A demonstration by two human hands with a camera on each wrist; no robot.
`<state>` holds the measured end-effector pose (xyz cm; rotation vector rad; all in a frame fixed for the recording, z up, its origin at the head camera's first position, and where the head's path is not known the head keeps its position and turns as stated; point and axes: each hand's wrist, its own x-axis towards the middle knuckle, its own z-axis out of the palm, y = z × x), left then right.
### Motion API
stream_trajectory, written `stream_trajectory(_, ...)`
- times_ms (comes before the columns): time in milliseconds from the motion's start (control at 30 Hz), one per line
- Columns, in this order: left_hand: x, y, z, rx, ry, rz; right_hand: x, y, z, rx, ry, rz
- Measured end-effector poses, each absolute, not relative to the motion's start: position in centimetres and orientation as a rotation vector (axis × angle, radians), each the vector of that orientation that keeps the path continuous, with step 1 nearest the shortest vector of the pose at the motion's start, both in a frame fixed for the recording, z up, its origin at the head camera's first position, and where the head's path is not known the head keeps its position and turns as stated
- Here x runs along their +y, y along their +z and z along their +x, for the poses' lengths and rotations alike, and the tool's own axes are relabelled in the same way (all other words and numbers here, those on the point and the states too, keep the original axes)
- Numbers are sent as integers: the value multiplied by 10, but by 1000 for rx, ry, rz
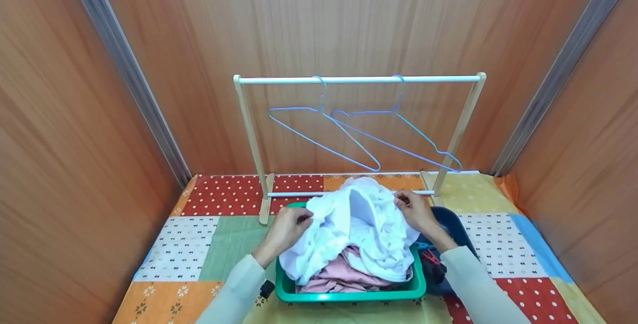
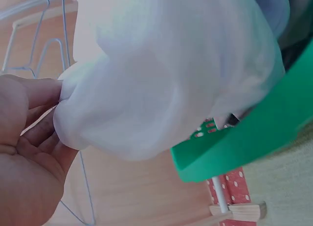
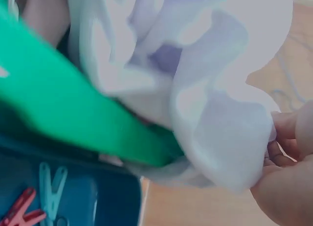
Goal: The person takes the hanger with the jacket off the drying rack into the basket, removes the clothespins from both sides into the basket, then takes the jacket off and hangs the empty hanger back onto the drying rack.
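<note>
A bunched white garment (image 1: 339,224) is heaped over the green basket (image 1: 349,297), with a pink cloth (image 1: 339,274) beneath it. My left hand (image 1: 286,229) pinches the garment's left side between thumb and fingers; the left wrist view shows the white fabric (image 2: 142,84) drawn out from the fingertips. On the other side, my right hand (image 1: 416,212) pinches a fold near the garment's upper right. The right wrist view has this white fold (image 3: 225,133) hanging from the thumb and fingers. The folds hide the garment's exact kind.
Behind the basket stands a rack with a white rail (image 1: 359,80) and wooden legs, carrying a left hanger (image 1: 324,147) and a right hanger (image 1: 418,154). A dark blue bin (image 1: 456,222) with red and turquoise clothespins (image 3: 51,192) sits right of the basket. Wooden panels enclose the patchwork-covered table (image 1: 234,249).
</note>
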<state>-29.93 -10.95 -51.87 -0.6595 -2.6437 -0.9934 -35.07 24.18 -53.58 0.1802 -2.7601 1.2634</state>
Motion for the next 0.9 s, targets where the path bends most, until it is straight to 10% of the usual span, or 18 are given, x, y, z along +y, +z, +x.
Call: stream_trajectory(900, -85, -559, -246, -2891, -552, -1026, 187, -555, -274, -2952, 642, 1132)
